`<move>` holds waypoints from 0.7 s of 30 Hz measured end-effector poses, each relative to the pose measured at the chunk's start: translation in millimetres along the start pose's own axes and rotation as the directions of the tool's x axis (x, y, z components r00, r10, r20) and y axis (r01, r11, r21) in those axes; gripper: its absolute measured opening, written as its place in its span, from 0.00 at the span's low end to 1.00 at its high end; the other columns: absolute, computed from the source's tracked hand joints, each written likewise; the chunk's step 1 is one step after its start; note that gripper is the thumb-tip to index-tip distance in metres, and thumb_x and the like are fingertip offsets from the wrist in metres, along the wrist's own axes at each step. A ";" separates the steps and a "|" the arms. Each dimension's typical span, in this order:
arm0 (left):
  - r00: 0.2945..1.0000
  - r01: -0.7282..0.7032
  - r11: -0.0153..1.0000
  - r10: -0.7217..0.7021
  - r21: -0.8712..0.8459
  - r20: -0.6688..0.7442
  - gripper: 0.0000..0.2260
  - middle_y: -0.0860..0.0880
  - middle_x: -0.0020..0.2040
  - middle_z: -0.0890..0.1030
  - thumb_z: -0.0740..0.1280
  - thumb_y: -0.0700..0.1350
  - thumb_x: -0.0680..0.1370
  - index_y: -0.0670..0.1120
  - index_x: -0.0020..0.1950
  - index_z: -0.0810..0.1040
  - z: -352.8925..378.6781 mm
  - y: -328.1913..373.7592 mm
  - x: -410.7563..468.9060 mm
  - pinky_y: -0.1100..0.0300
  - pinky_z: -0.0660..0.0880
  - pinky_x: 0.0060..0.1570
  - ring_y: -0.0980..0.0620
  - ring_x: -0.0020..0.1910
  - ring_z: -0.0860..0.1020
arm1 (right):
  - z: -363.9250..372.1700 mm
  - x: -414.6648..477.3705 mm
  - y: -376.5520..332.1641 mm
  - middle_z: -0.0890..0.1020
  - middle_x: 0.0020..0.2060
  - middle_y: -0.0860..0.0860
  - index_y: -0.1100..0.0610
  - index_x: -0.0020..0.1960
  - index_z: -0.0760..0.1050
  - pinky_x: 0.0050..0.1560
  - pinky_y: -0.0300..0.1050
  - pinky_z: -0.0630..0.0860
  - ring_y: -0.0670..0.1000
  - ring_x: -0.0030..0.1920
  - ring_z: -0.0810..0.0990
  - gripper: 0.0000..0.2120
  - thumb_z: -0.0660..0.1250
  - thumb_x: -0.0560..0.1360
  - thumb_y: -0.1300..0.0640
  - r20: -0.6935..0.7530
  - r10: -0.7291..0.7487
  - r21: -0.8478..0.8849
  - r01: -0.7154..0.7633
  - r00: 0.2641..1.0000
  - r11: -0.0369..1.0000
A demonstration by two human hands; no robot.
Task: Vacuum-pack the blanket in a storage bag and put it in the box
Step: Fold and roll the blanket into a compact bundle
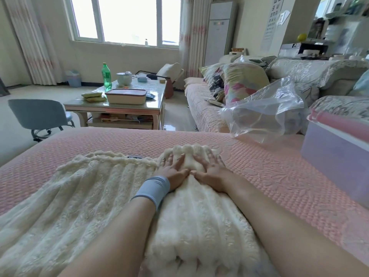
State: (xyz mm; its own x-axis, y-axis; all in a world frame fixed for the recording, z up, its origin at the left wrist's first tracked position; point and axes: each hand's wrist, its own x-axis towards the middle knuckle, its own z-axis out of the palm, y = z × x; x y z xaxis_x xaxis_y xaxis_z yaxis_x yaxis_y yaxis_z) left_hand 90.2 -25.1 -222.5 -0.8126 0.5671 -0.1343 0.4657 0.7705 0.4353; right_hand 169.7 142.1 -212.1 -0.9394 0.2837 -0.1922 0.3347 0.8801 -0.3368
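1. Head view, state: the left hand (173,169) and right hand (212,171) lie flat with fingers straight, pressing the folded blanket (99,186) on the sofa (259,166). Neither grips anything.
2. Risk: the pile looks springy, so releasing pressure could let the fold open. The left part lies spread out, so the bundle may prove too bulky for the bag (265,112).
3. Count: one blanket, one bag, one box (335,154), two hands.
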 end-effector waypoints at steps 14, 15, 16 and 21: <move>0.982 0.076 0.994 -0.088 0.079 0.166 0.27 0.45 0.80 0.40 0.49 0.56 0.84 0.52 0.80 0.43 -5.2 11.5 -53.9 0.52 0.41 0.76 0.46 0.79 0.42 | 0.7 -67.3 -34.6 0.30 0.78 0.48 0.35 0.78 0.37 0.74 0.70 0.38 0.59 0.78 0.32 0.31 0.48 0.81 0.35 0.100 0.090 -0.135 -0.076 0.991 0.988; 0.982 0.080 0.995 -0.090 0.064 0.169 0.26 0.45 0.80 0.41 0.49 0.55 0.84 0.51 0.80 0.45 -6.6 12.0 -61.8 0.52 0.41 0.76 0.46 0.79 0.42 | -0.1 -79.1 -35.9 0.31 0.78 0.48 0.36 0.79 0.38 0.74 0.70 0.37 0.58 0.79 0.32 0.30 0.48 0.81 0.36 0.123 0.067 -0.117 -0.053 0.990 0.992; 0.982 0.078 0.996 -0.084 0.043 0.172 0.25 0.44 0.80 0.42 0.49 0.53 0.84 0.49 0.80 0.47 -6.8 11.6 -70.3 0.52 0.40 0.76 0.45 0.79 0.41 | 0.6 -91.2 -36.5 0.32 0.79 0.48 0.37 0.79 0.39 0.74 0.69 0.36 0.57 0.79 0.33 0.31 0.47 0.81 0.35 0.148 0.046 -0.112 -0.030 0.988 0.993; 0.990 0.007 1.000 -0.007 0.007 0.143 0.21 0.39 0.79 0.44 0.49 0.40 0.85 0.40 0.78 0.56 -3.9 18.9 -115.1 0.48 0.40 0.75 0.39 0.78 0.41 | 8.5 -149.7 -45.7 0.33 0.79 0.46 0.42 0.80 0.34 0.74 0.69 0.37 0.53 0.79 0.33 0.34 0.45 0.81 0.35 0.208 0.022 -0.180 0.017 0.978 0.983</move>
State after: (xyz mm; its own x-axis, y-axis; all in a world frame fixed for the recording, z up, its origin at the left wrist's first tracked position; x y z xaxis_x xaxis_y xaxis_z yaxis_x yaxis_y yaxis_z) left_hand 191.1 -77.0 -195.4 -0.7577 0.5971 -0.2632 0.4628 0.7761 0.4284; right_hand 295.7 56.2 -175.8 -0.8960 0.2171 -0.3873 0.3002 0.9389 -0.1682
